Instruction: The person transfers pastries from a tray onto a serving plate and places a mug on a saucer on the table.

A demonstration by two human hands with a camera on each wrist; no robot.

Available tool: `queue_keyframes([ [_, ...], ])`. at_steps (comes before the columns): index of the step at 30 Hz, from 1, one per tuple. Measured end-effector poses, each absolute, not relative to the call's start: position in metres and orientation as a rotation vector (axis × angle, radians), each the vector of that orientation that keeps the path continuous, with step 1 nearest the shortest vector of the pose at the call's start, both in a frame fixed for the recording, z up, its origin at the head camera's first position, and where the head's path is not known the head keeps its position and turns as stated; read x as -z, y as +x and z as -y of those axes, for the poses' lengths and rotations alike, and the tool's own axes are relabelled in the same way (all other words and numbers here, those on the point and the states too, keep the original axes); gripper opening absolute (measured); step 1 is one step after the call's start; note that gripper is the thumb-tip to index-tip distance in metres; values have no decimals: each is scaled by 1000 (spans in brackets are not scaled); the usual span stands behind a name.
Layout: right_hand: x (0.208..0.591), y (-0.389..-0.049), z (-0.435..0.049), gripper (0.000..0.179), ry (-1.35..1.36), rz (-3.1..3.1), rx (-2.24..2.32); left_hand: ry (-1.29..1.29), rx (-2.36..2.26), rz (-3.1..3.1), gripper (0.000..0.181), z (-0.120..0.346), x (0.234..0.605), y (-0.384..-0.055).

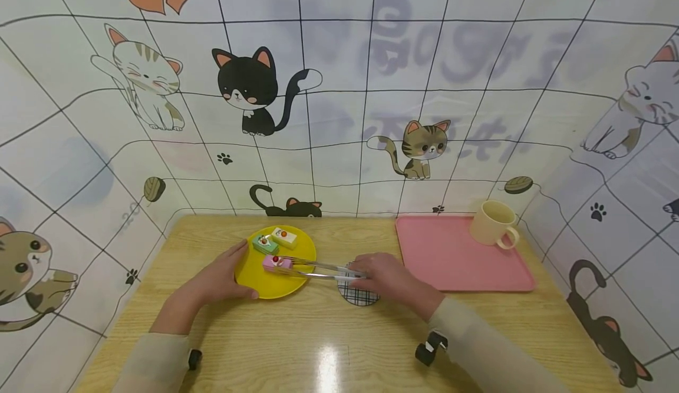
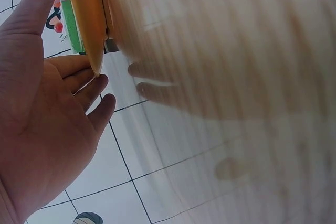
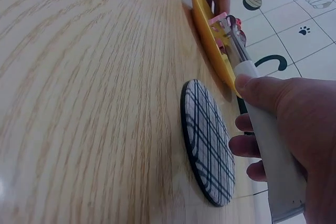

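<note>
In the head view my left hand [image 1: 220, 278] rests against the left rim of a yellow plate [image 1: 283, 287], its thumb at the near edge and its fingers along the far side. In the left wrist view those fingers lie loosely extended by the rim. My right hand [image 1: 384, 278] grips metal tongs [image 1: 326, 268] by their white handle [image 3: 270, 150]. The tong tips sit at either side of a pink toy cake slice [image 1: 274, 264] on the plate. Behind it lie a green toy cake slice [image 1: 264, 244] and a yellow toy cake slice [image 1: 285, 237], both topped with small decorations.
A round plaid coaster [image 3: 207, 140] lies on the table beneath my right hand. At the back right, a pink tray [image 1: 451, 263] carries a cream mug [image 1: 493, 223]. A white wall sheet [image 1: 339, 116] with printed cats stands behind the wooden table [image 1: 297, 346].
</note>
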State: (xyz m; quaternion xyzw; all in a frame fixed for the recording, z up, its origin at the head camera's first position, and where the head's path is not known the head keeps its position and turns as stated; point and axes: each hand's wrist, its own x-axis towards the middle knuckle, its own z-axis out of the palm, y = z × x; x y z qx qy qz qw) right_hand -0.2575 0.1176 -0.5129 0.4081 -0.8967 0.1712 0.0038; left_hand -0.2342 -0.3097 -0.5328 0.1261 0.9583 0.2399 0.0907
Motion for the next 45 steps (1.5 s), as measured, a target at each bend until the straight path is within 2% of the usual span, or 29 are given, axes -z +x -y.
queue_keyframes([
  [18, 514, -262, -90, 33, 1326, 2785, -543, 358, -721, -2831, 133, 308, 529, -234],
  [45, 513, -268, -92, 39, 1235, 2944, -576, 371, -720, -2840, 132, 309, 531, -235],
])
